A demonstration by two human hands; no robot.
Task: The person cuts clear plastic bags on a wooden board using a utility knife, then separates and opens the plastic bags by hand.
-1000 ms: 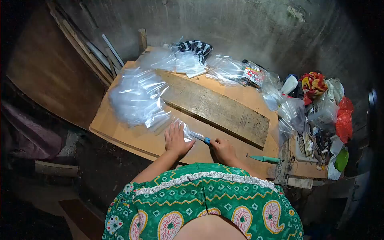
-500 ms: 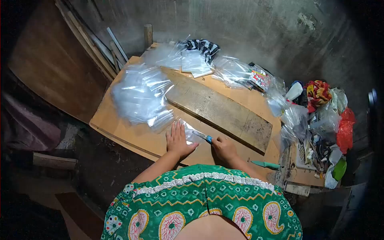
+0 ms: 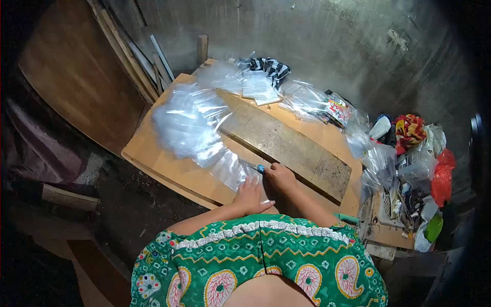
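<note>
My left hand [image 3: 249, 198] lies with its fingers stretched out on the near end of a clear plastic sheet or bag [image 3: 225, 170]. In my right hand [image 3: 281, 177], closed around its handle, is a blue-handled knife [image 3: 261, 168]. Its blade points left and rests on or just over the plastic; contact is hard to judge. Left of the board spreads a fanned pile of clear plastic bags [image 3: 181, 120]. A long wooden board [image 3: 291, 146] lies slantwise just beyond my right hand. The green handle of another knife [image 3: 349, 218] shows by my right forearm.
The wooden table [image 3: 148, 148] has a curved near edge. Along its back lie a black-and-white cloth [image 3: 271, 69] and more plastic packs [image 3: 302, 100]. At the right sit a red plastic bag [image 3: 444, 171], a colourful cloth [image 3: 409, 129] and a cluttered basket [image 3: 391, 212]. A concrete wall stands behind.
My left hand has moved right and nearer my body. The knife in my right hand has shifted slightly away from me, and more plastic reaches out from the pile. The view has shifted a little.
</note>
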